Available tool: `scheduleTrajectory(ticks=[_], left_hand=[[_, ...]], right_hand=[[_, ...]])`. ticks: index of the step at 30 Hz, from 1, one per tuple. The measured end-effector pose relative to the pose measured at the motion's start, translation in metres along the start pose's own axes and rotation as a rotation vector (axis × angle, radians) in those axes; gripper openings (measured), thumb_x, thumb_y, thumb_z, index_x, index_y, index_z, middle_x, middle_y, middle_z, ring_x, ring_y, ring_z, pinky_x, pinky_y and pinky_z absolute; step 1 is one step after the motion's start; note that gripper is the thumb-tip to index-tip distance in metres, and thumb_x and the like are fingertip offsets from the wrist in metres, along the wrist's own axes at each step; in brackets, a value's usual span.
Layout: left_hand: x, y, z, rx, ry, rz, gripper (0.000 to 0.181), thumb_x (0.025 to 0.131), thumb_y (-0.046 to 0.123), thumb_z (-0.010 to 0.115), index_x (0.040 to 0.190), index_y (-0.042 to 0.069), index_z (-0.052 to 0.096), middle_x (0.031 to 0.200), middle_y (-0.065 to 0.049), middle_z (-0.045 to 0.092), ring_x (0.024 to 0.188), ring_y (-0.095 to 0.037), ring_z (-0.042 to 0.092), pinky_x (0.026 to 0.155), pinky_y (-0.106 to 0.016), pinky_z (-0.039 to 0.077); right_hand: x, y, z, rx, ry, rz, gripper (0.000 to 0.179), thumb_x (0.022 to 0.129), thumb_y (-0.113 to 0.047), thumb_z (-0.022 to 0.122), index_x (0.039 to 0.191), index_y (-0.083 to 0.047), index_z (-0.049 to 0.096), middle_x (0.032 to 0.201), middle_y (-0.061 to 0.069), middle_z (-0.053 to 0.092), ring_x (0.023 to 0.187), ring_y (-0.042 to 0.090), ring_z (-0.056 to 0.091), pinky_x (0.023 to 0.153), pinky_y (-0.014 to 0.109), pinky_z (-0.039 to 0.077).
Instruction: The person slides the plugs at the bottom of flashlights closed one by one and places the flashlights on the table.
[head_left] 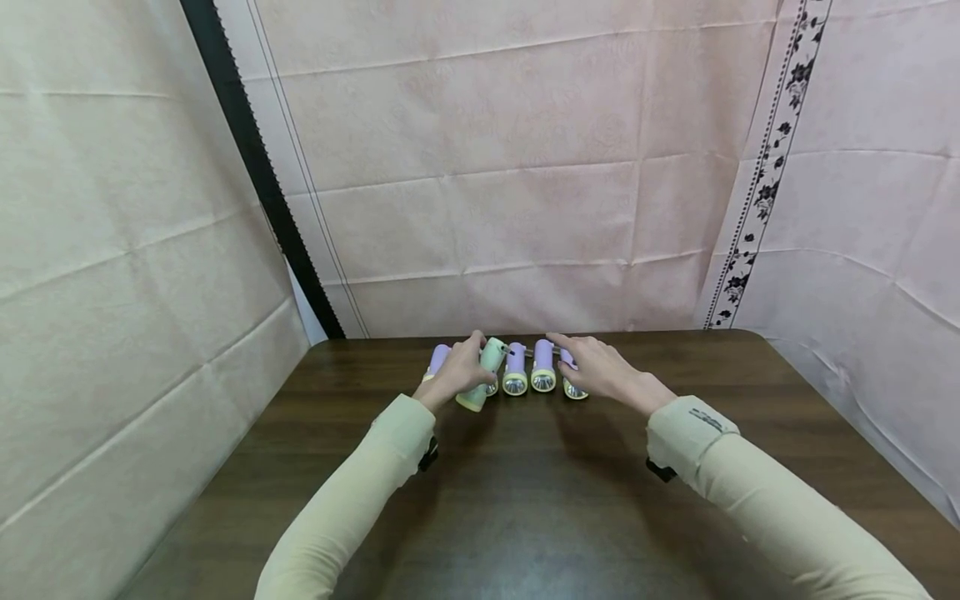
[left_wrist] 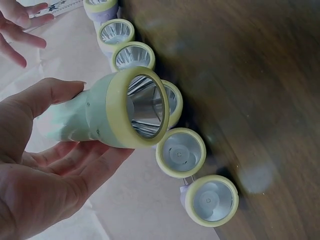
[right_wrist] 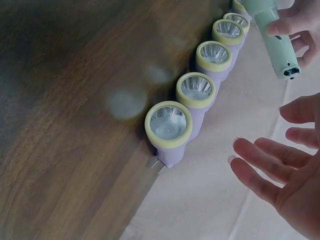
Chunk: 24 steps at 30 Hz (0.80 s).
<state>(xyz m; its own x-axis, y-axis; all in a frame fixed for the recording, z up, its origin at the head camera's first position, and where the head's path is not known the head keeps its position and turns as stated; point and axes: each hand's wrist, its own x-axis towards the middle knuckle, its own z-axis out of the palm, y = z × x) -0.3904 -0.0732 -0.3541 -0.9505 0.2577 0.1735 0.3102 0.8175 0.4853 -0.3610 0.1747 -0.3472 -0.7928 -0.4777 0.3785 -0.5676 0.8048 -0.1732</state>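
A row of several purple flashlights (head_left: pixel 543 367) with yellow heads lies at the far edge of the dark wooden table (head_left: pixel 525 500), lenses facing me. My left hand (head_left: pixel 453 373) grips a mint-green flashlight (head_left: pixel 489 363) with a yellow head, lifted and tilted just above the left part of the row. In the left wrist view the thumb and fingers curl round the green flashlight (left_wrist: pixel 125 112). My right hand (head_left: pixel 596 371) hovers over the right end of the row with fingers spread and holds nothing. The right wrist view shows this right hand (right_wrist: pixel 280 172) beside the end purple flashlight (right_wrist: pixel 170 131).
Pink cloth (head_left: pixel 510 208) hangs behind the table and along both sides, close behind the flashlights. A black strip (head_left: pixel 255 167) runs down the left corner. Bare wood stretches from the row to the near edge.
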Motion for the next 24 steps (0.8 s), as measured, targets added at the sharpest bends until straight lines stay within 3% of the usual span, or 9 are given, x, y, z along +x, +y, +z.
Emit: scheduleTrajectory(ticks=[11, 16, 21, 24], left_hand=[[0.000, 0.010, 0.005, 0.018, 0.007, 0.002, 0.059, 0.071, 0.011, 0.079, 0.121, 0.005, 0.048, 0.105, -0.015, 0.062, 0.087, -0.025, 0.059, 0.070, -0.033, 0.051], [0.000, 0.014, 0.006, 0.034, 0.000, -0.003, 0.060, 0.072, 0.014, 0.081, 0.123, 0.005, 0.051, 0.103, -0.014, 0.063, 0.088, -0.024, 0.059, 0.070, -0.032, 0.051], [0.000, 0.016, 0.007, 0.030, -0.017, 0.013, 0.058, 0.072, 0.011, 0.079, 0.123, 0.005, 0.053, 0.100, -0.013, 0.064, 0.084, -0.022, 0.059, 0.066, -0.031, 0.051], [0.001, 0.016, 0.009, 0.031, -0.035, 0.027, 0.056, 0.073, 0.011, 0.079, 0.122, 0.005, 0.052, 0.098, -0.011, 0.064, 0.081, -0.021, 0.059, 0.065, -0.030, 0.050]], right_hand=[[0.002, -0.006, 0.001, 0.026, -0.004, -0.001, 0.058, 0.083, -0.003, 0.056, 0.140, -0.010, 0.049, 0.119, 0.013, 0.066, 0.069, 0.017, 0.050, 0.056, 0.031, 0.039], [0.002, -0.007, 0.002, 0.041, -0.023, -0.008, 0.060, 0.082, 0.000, 0.054, 0.141, -0.011, 0.048, 0.100, 0.010, 0.068, 0.064, 0.015, 0.046, 0.054, 0.029, 0.036], [0.003, -0.007, 0.002, 0.063, -0.051, -0.017, 0.062, 0.082, 0.002, 0.050, 0.142, -0.012, 0.047, 0.078, 0.006, 0.060, 0.059, 0.014, 0.042, 0.052, 0.027, 0.032], [0.004, -0.008, 0.003, 0.069, -0.060, -0.027, 0.062, 0.081, 0.002, 0.050, 0.142, -0.012, 0.047, 0.085, 0.007, 0.063, 0.062, 0.014, 0.043, 0.053, 0.026, 0.033]])
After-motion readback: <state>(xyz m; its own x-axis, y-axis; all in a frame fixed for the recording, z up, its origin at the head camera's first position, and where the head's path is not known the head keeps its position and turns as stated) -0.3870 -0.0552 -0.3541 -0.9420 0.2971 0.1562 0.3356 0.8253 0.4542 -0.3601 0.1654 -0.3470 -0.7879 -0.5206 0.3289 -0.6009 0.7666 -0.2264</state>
